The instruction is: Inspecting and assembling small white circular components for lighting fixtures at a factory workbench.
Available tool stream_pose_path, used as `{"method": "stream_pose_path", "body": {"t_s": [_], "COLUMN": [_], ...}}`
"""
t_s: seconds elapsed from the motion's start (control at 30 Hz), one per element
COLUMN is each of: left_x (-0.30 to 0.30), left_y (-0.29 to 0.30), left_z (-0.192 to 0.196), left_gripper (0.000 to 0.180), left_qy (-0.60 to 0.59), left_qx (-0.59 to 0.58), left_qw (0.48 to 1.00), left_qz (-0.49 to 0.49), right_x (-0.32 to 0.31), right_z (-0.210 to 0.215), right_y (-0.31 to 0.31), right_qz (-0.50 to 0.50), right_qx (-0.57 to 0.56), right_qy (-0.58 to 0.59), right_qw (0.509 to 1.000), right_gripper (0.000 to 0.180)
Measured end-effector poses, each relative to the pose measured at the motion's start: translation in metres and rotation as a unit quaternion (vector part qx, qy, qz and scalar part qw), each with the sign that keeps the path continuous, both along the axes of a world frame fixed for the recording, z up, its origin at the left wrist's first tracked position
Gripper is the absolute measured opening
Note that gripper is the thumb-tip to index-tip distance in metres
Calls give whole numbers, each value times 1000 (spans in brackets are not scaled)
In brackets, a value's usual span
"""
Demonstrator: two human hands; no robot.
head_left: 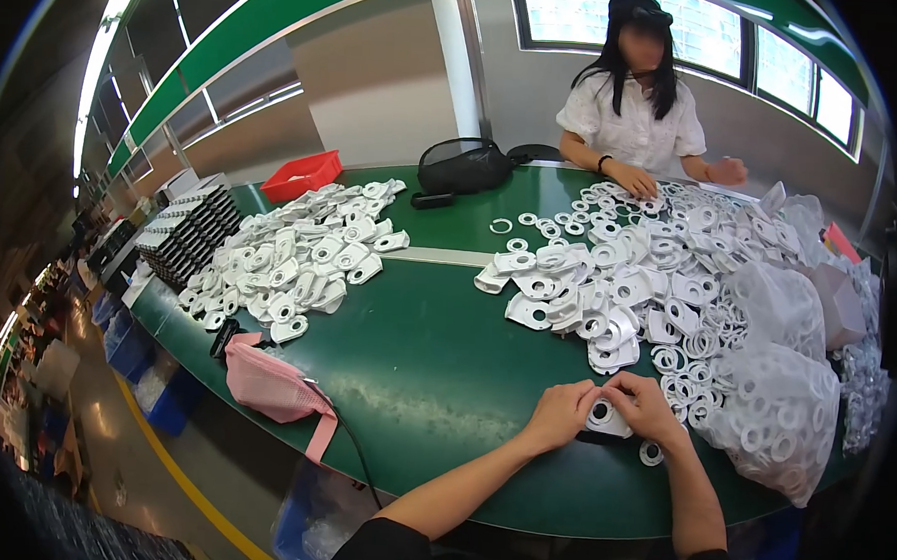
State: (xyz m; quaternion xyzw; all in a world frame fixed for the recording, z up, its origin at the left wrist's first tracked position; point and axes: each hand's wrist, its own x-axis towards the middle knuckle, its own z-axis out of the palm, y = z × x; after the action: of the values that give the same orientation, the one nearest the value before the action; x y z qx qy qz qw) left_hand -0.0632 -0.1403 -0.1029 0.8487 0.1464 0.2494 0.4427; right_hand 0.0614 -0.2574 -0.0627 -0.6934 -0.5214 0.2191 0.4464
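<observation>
My left hand point(561, 415) and my right hand point(645, 405) meet near the front edge of the green table. Between them is a white plastic housing point(614, 425) with a round hole. Fingers of both hands are bent and pressed onto its far edge, partly hiding it. Something dark shows beneath the housing; its kind is unclear. One loose white ring point(651, 453) lies just below my right wrist. Beyond my hands spreads a heap of similar white housings point(568, 295), with many white rings point(701, 341) to its right.
Clear bags of rings point(778, 420) crowd the right side. A second heap of housings point(299, 253), stacked trays point(185, 230), a red bin point(303, 176) and a pink cap point(274, 383) are on the left. Across the table point(416, 329), a co-worker point(636, 118) reaches into the rings.
</observation>
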Motion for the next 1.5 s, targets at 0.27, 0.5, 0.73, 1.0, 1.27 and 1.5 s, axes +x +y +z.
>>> {"method": "stream_pose_path", "body": {"t_s": [0.27, 0.5, 0.73, 1.0, 1.27, 1.5], "left_x": [7, 6, 2, 1, -37, 15], "left_y": [1, -13, -11, 24, 192, 151], "left_z": [1, 1, 9, 6, 78, 47], "left_gripper": [29, 30, 34, 24, 32, 27], "left_qy": [-56, -64, 7, -36, -431, -151], "left_qx": [-192, -172, -156, -295, -366, -216], "left_qw": [979, 982, 988, 955, 778, 933], "left_qz": [32, -38, -12, -14, 275, 244], "right_x": [10, 7, -3, 20, 56, 70], "right_z": [-14, -30, -16, -20, -4, -24], "right_y": [3, 13, 5, 4, -18, -27], "right_qz": [-20, -171, -184, -114, -328, -322], "right_qx": [37, 135, 60, 50, 75, -32], "right_qy": [226, 278, 42, 19, -151, -296], "right_qw": [973, 936, 980, 992, 929, 899], "right_gripper": [15, 21, 38, 21, 25, 41]}}
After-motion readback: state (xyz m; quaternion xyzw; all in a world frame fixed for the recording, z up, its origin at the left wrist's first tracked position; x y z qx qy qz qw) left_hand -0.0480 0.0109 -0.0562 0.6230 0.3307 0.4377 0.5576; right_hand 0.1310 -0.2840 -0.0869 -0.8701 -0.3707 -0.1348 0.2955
